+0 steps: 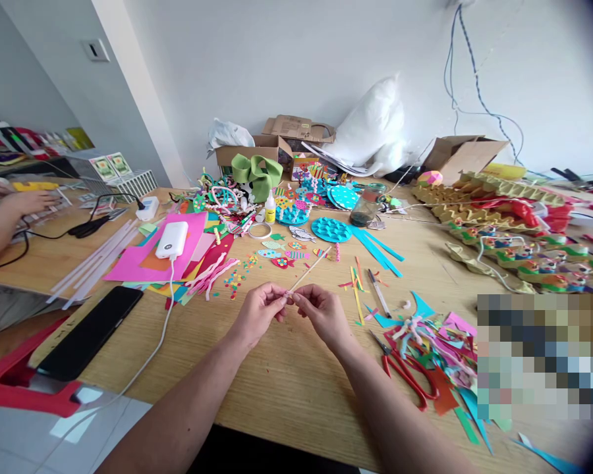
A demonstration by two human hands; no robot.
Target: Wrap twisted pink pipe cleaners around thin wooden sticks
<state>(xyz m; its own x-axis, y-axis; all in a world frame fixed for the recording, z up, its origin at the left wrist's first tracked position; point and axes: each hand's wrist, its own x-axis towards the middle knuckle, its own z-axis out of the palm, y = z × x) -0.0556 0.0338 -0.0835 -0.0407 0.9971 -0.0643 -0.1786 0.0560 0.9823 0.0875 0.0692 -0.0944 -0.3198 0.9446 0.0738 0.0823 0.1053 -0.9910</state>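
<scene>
My left hand (263,311) and my right hand (322,312) meet over the middle of the table, both with fingers pinched together. Between their fingertips is the lower end of a thin wooden stick (310,268), which slants up and to the right. Something small and pinkish shows at the fingertips, too small to make out. Just beyond the hands lie colourful paper fish (296,255) and a blue scalloped disc (331,230). Scattered paper dots (237,276) are to the left, and narrow paper strips (358,296) and a pen (379,293) to the right.
Red-handled scissors (409,372) lie among paper scraps (439,342) at right. A glue bottle (269,209) and a glass jar (369,205) stand farther back. At left are a black phone (91,332) and a white power bank (172,239) with its cable. Another person's arm (2,227) is far left.
</scene>
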